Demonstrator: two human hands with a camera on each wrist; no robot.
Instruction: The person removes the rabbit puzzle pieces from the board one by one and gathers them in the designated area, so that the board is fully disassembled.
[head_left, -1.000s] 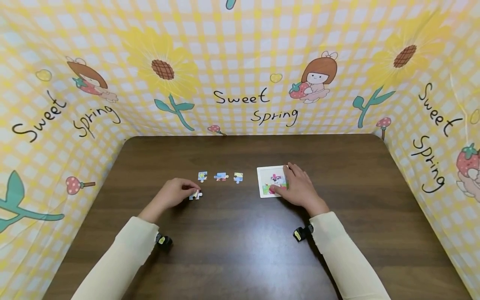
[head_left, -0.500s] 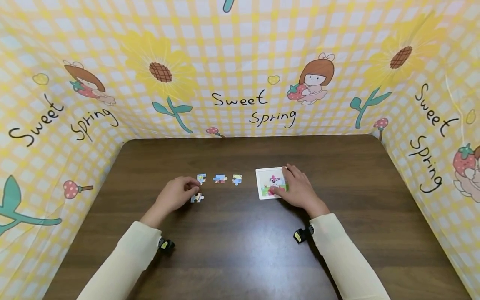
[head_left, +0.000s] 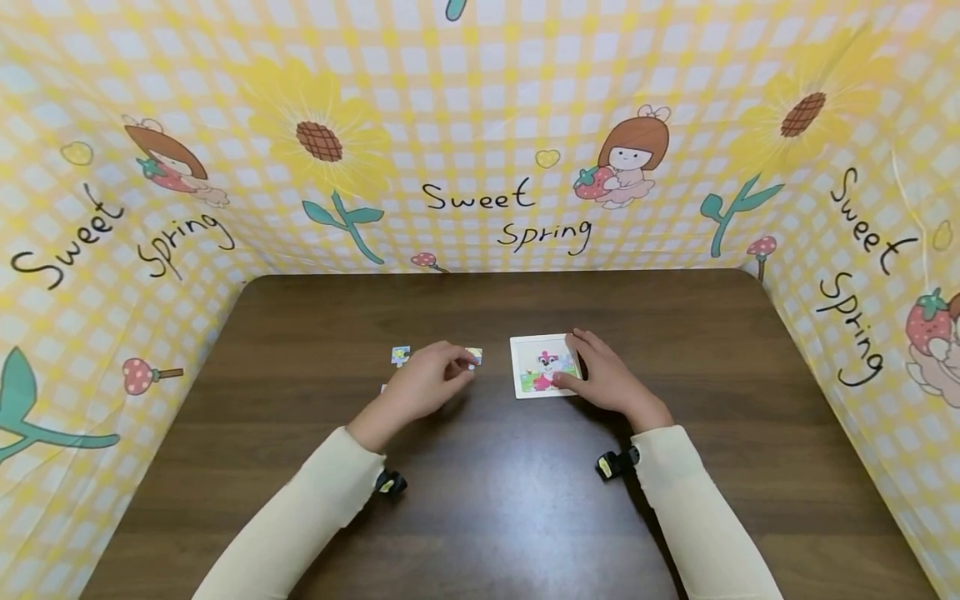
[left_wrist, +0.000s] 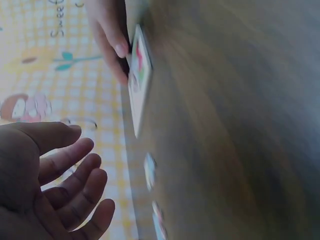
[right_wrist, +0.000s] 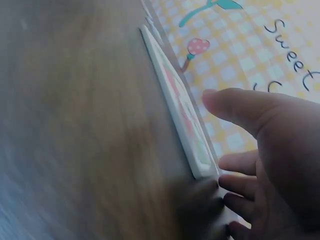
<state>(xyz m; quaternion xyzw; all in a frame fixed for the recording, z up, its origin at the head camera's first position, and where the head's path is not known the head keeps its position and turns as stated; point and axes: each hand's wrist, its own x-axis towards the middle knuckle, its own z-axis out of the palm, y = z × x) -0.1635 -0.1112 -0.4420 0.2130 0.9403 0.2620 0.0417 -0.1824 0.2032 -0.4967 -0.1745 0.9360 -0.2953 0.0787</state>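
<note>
My left hand [head_left: 426, 379] hovers over the row of jigsaw pieces, its fingers loosely bent and holding nothing in the left wrist view. A blue and yellow jigsaw piece [head_left: 475, 355] shows just beyond its fingertips. Another jigsaw piece [head_left: 401, 355] lies to the left of the hand, and a sliver of a lower piece [head_left: 383, 388] peeks out by the wrist. The row's middle piece is hidden under the hand in the head view. At the right edge of a white-framed puzzle board [head_left: 516, 367] is my right hand [head_left: 611, 379], thumb over the board, fingers relaxed.
Part of a pink cartoon animal picture [head_left: 547, 367] fills the lower middle of the board. The brown wooden table [head_left: 480, 517] is bordered by a yellow checked cloth [head_left: 480, 108] at the back and both sides.
My left hand has moved right, from the leftmost jigsaw pieces to near the row's rightmost one. The lower left piece was let go. My right hand has shifted slightly right at the board's edge.
</note>
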